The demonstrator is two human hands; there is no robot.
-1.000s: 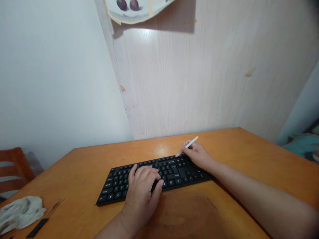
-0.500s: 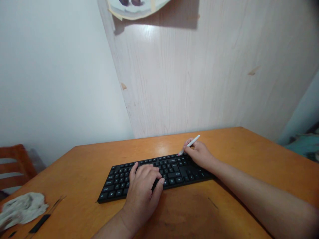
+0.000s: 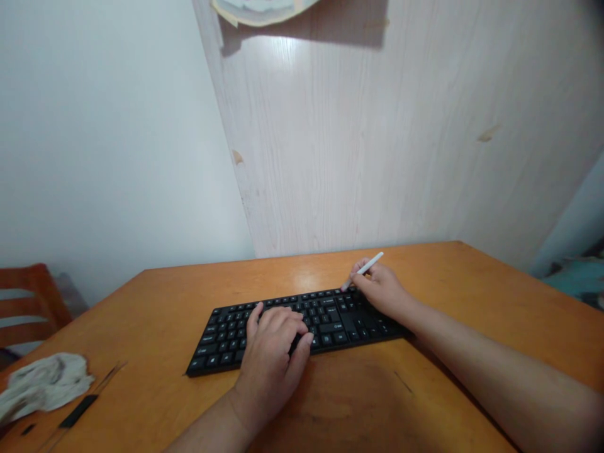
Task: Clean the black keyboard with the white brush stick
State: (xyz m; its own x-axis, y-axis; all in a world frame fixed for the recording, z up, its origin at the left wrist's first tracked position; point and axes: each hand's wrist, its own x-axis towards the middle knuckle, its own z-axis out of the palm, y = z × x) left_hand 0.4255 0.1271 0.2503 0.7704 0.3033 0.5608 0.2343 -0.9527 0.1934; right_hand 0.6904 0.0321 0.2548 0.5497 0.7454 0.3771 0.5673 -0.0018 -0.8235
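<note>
A black keyboard (image 3: 219, 343) lies on the wooden table, angled a little, its right end partly under my right hand. My left hand (image 3: 274, 343) rests on the middle of its keys, fingers slightly bent and apart, thumb near the front edge; it holds nothing. Between thumb and fingers of my right hand (image 3: 377, 286) is a slim white pen-shaped tool (image 3: 369, 263). Its pinkish lower end touches or hovers just over the keyboard's back row; I cannot tell which. The right forearm crosses the keyboard's right front corner.
A crumpled whitish cloth (image 3: 50, 380) lies at the table's left, beside a thin tool with a black middle (image 3: 79, 410). A wooden chair back (image 3: 28, 302) stands beyond the left edge. Behind the table (image 3: 353, 402) rises a pale wall panel (image 3: 377, 157).
The tip of the white tool has moved slightly right along the back row with my right hand. My left hand stays on the keys. The whole view has shifted slightly.
</note>
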